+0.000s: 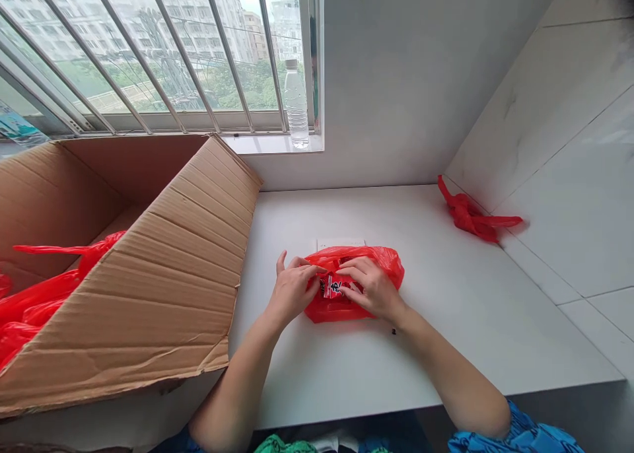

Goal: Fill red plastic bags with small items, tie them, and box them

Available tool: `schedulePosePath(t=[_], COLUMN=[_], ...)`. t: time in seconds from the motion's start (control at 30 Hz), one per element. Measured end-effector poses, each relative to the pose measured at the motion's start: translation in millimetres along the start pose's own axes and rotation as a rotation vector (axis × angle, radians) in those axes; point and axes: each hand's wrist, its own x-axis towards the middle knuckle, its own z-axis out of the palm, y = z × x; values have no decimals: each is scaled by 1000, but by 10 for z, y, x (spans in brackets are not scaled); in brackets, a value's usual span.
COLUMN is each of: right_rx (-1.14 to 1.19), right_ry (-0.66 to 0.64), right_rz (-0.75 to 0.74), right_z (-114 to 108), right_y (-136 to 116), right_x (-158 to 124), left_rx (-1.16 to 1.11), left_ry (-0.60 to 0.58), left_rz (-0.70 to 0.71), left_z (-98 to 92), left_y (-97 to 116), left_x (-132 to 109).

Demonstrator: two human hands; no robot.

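A red plastic bag [354,311] lies spread on the white tabletop in front of me, its mouth open toward me. Within it shows a small red packet [330,286] with white and black lettering; other contents are hard to make out. On the bag's left edge, my left hand [294,286] has its fingers closed over the thin plastic. My right hand [374,284] reaches in from the right, fingers and thumb apart beside the packet. Whether its fingertips touch the packet cannot be made out.
A large cardboard box [163,288] holding red plastic bags [44,294] stands at the left. Another knotted red bag [470,216] sits against the tiled wall. A clear bottle [296,106] stands on the sill by the barred window. A tiny dark bit [393,331] lies near my right wrist.
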Motion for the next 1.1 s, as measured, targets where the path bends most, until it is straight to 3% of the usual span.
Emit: schedulePosePath(t=[0.1, 0.2, 0.3, 0.4, 0.67, 0.9, 1.1], right_rx=[-32, -30, -45, -73, 33, -126, -56], right_ry=[-105, -133, -58, 24, -17, 4, 69], right_rz=[-24, 86, 261, 336, 52, 61, 47], right_z=[63, 41, -27, -64, 82, 122, 100], right_y=[-28, -38, -40, -40, -38, -16, -52], right_x=[-8, -19, -23, -16, 0, 3, 34], left_rx=[-1, 33, 71, 111, 112, 35, 0], left_ry=[-17, -32, -51, -54, -62, -65, -5], left_rz=[-11, -21, -21, -21, 7, 37, 50], left_z=[9, 16, 30, 58, 146, 158, 139], left_y=[6, -5, -17, -15, 22, 33, 77], left_x=[-4, -9, -15, -23, -23, 5, 39])
